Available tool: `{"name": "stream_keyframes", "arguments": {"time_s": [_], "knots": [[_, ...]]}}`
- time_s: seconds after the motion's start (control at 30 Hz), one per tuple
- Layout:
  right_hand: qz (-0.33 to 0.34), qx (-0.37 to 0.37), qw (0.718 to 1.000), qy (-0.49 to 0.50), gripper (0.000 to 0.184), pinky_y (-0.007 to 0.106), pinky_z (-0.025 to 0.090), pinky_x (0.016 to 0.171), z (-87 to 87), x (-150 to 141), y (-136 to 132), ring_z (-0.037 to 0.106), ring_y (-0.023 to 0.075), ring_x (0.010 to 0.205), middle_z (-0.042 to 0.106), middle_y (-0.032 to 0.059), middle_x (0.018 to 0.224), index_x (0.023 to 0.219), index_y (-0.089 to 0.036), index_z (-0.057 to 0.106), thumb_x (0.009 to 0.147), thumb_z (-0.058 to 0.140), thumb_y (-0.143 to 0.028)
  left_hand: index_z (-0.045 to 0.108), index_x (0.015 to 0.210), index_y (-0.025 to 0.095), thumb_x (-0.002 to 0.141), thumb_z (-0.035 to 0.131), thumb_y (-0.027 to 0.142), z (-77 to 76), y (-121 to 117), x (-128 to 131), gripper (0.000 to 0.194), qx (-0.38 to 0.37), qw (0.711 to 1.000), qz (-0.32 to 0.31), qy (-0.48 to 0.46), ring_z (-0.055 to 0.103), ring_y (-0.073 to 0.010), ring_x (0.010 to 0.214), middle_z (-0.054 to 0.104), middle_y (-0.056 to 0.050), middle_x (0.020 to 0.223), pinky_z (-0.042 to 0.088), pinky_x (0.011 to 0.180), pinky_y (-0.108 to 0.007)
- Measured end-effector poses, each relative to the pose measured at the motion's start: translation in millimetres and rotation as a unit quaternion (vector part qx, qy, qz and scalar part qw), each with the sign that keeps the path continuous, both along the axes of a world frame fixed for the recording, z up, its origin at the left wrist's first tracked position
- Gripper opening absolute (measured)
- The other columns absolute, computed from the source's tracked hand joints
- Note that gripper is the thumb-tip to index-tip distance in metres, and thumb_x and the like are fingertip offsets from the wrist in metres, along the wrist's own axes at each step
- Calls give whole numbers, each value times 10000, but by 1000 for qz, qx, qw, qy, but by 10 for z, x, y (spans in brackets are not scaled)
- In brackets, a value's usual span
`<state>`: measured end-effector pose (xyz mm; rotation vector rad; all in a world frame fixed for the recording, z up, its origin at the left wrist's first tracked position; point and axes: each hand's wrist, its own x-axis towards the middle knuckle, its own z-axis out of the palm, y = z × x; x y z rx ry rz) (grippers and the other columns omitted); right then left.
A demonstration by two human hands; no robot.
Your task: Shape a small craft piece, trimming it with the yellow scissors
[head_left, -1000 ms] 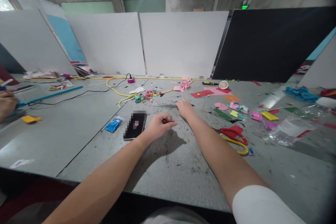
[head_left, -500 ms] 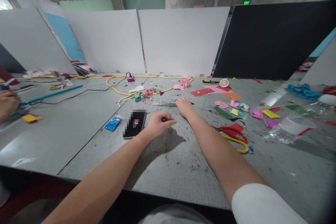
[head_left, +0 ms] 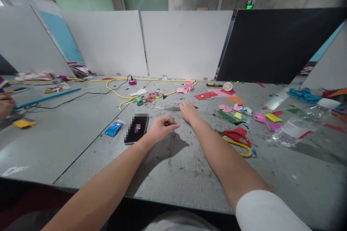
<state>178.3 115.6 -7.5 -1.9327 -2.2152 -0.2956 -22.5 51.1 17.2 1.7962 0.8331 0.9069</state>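
Note:
My left hand [head_left: 162,128] hovers over the table just right of a phone [head_left: 136,130]. Its thumb and fingers are pinched together; what they hold, if anything, is too small to make out. Farther forward, my right hand [head_left: 188,112] rests with curled fingers on a bundle of thin silvery wires [head_left: 166,108], whose ends stick out to the left. A dark pointed tip shows to the right of that hand. Beside my right forearm lie scissors [head_left: 238,140] with red and yellow handles. A blue packet [head_left: 114,129] is left of the phone.
Small coloured bits [head_left: 153,96] and a yellow cable [head_left: 123,96] lie ahead. Coloured sheets [head_left: 207,95], a cutter knife [head_left: 214,85], packets [head_left: 272,117] and a clear bottle [head_left: 294,130] are to the right. Another person's hand [head_left: 5,104] is at far left, near a blue rod [head_left: 48,98].
The whole view has shifted slightly. Both hands keep nearly the same pose and place. A small grey bit seen at my left fingertips before no longer shows.

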Motion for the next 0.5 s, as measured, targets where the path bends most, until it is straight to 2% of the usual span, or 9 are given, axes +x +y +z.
{"name": "stream_keyframes", "arguments": {"time_s": [0.27,0.37,0.5], "knots": [[8,5,1000,22,326,350,442,998,-62,23,52,559,286,1197,657,183,1262,1269,-115,642,991,473,-130,470,602,178,729,804,454,-16,19,-4,451,6,1000,-6,9,475,-107,605,588,10,635,342,591,-250],[7,12,1000,27,324,352,444,1006,-71,34,53,561,288,1199,660,180,1253,1264,-114,645,989,473,-130,454,593,181,724,803,447,-17,21,-7,459,8,1000,-2,11,467,-107,607,564,16,625,336,593,-253],[9,22,999,29,309,342,448,1006,-61,39,46,560,281,1202,658,160,1256,1241,-128,656,998,466,-142,489,611,179,718,802,453,-1,14,-1,430,-9,1000,-16,2,485,-114,613,607,-3,655,355,596,-261]]}}
